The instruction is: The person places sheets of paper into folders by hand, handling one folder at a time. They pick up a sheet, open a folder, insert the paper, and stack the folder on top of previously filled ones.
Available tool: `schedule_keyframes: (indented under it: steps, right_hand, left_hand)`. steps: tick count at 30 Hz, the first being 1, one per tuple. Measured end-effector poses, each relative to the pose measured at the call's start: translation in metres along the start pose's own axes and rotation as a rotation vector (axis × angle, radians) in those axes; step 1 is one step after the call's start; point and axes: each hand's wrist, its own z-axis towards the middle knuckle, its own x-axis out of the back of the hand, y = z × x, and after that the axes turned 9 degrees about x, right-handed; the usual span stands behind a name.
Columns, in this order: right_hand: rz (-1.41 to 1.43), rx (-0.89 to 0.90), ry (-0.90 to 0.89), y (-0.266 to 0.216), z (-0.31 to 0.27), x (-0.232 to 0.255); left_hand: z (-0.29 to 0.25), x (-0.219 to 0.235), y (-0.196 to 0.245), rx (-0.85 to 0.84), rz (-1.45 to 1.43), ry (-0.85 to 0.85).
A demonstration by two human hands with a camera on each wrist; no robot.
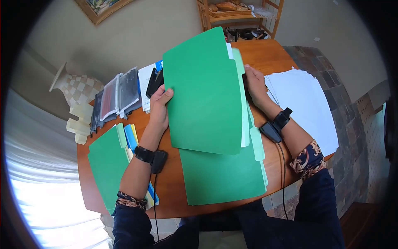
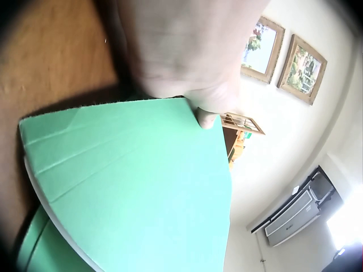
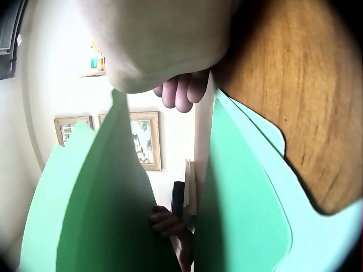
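A green file folder [image 1: 203,91] with white paper edges inside is held up, tilted, over the table. My left hand [image 1: 159,106] grips its left edge, thumb on the front face and fingers behind. In the left wrist view the thumb tip [image 2: 206,119] lies over the folder's edge. My right hand [image 1: 257,87] is beside the right edge near a pale tab [image 1: 238,62], with fingers loosely bent; in the right wrist view its fingertips [image 3: 182,96] show away from the folder's face. Below lies another stack of green folders [image 1: 224,178], partly covered by the raised one.
More green folders [image 1: 107,166] with blue and yellow ones lie at left. White papers [image 1: 306,108] are stacked at right. Zip pouches [image 1: 118,93], a black object [image 1: 154,83] and a tiled vase [image 1: 78,85] stand along the far left. A wooden shelf [image 1: 240,16] is behind the table.
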Motion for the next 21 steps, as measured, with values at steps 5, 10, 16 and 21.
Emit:
schedule_keyframes:
  steps: [5, 10, 16, 21]
  right_hand:
    - [0.088, -0.025, -0.048, 0.002, -0.001, 0.000]
    - [0.035, 0.017, -0.062, 0.006, -0.001, -0.001]
    - [0.106, -0.008, -0.067, 0.019, 0.005, 0.000]
    - [0.056, -0.001, -0.122, 0.022, 0.007, 0.009]
  left_hand:
    - [0.002, 0.004, 0.004, 0.023, -0.016, -0.008]
    - [-0.015, -0.006, 0.021, 0.049, -0.054, -0.030]
    - [-0.067, 0.031, 0.110, -0.049, 0.137, 0.035]
    - [-0.161, 0.098, 0.191, 0.041, 0.446, 0.361]
